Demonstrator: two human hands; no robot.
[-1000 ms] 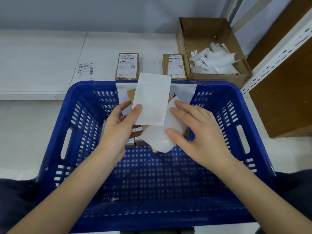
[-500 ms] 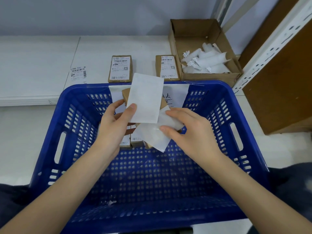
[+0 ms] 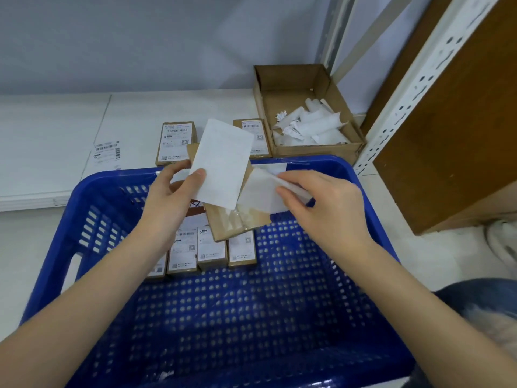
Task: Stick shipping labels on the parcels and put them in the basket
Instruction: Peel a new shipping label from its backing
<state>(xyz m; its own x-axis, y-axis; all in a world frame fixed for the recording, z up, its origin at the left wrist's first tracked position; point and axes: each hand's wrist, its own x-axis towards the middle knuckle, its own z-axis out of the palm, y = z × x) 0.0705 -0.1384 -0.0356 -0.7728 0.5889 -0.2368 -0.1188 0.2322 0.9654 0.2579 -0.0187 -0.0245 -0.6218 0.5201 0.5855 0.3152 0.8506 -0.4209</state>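
A brown parcel (image 3: 237, 219) and a white label (image 3: 222, 163) are held above the blue basket (image 3: 92, 191) by the left hand (image 3: 170, 197), the label pinched under its thumb. A backing sheet (image 3: 263, 194) is pinched by the right hand (image 3: 324, 203). Labelled parcels (image 3: 212, 247) lie in the basket; two more (image 3: 174, 142) rest on the tabletop (image 3: 56, 141).

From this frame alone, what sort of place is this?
Probably a small packing or dispatch station: labelled parcels on a white table, more in a blue basket, and a cardboard box of peeled label backings.
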